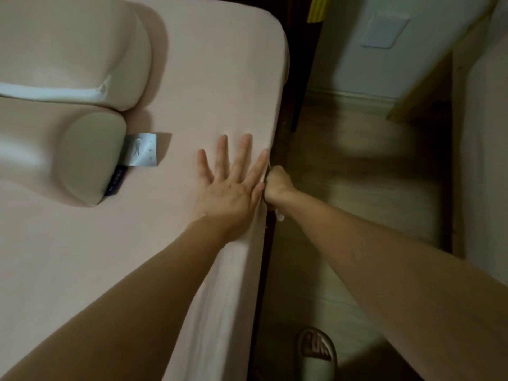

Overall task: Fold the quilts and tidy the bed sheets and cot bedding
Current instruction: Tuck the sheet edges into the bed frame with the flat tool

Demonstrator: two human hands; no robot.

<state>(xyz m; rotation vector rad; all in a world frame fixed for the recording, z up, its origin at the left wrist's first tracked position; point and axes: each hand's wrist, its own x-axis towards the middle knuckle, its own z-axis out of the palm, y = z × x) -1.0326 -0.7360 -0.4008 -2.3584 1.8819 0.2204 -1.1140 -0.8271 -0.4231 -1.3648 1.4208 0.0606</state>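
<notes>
The left hand [229, 185] lies flat, fingers straight and spread, on the smooth pale pink fitted bed sheet [209, 86] at the mattress's right edge. The right hand [276, 184] is fisted, gripping the sheet's hem down the side. Two beige contoured foam pillows [68, 50] sit left. Wooden floor [343, 160] runs alongside; a white slipper [316, 353] stands near.

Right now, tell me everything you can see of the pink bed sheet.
The pink bed sheet is plain, matte, soft-looking cloth stretched over the mattress, smooth on top and faintly creased down the near side. It wraps the rounded far corner. Two beige contoured pillows lie on it at the left, one with a white label. The left hand presses flat on it beside the edge, fingers spread. The right hand grips the sheet's side at the edge, by the dark bed frame.
</notes>
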